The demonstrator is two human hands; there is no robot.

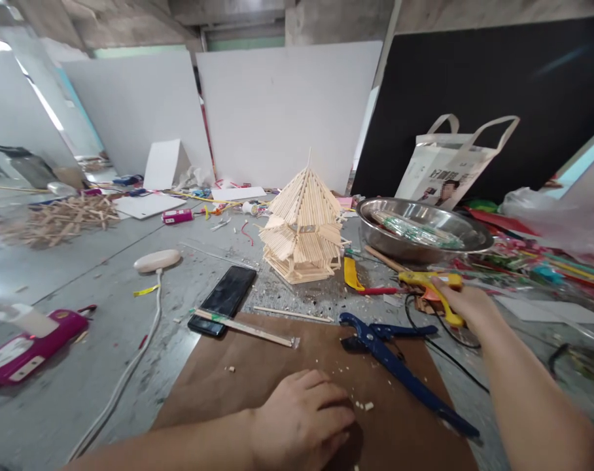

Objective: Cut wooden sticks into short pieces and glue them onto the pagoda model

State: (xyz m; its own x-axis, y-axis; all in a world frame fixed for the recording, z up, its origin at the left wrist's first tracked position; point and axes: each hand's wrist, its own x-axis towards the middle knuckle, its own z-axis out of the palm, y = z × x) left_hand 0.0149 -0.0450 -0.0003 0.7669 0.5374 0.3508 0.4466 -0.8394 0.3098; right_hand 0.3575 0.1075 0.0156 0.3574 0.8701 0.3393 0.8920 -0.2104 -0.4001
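Note:
My left hand (304, 415) rests on a brown sheet (213, 386), its fingers curled; whatever they may hold is hidden under them. To the right, my right hand (466, 307) is closed around a yellow glue gun (427, 281), whose black cord trails over the floor. Blue-handled cutters (390, 360) lie spread between the two hands. Beyond the sheet stands a small pagoda-like model (304, 222) of thin wooden sticks with a pointed, tiered roof. A bundle of thin sticks (250, 328) lies partly across a black phone (228, 294), and one loose stick (292, 314) lies nearby.
A steel basin (473, 242) with wrapped sticks stands at right, before a white tote bag (434, 163). Left are a white charger (157, 260) with cable, a magenta device (36, 350) and a stick pile (71, 219). A yellow-handled tool (352, 275) lies by the model.

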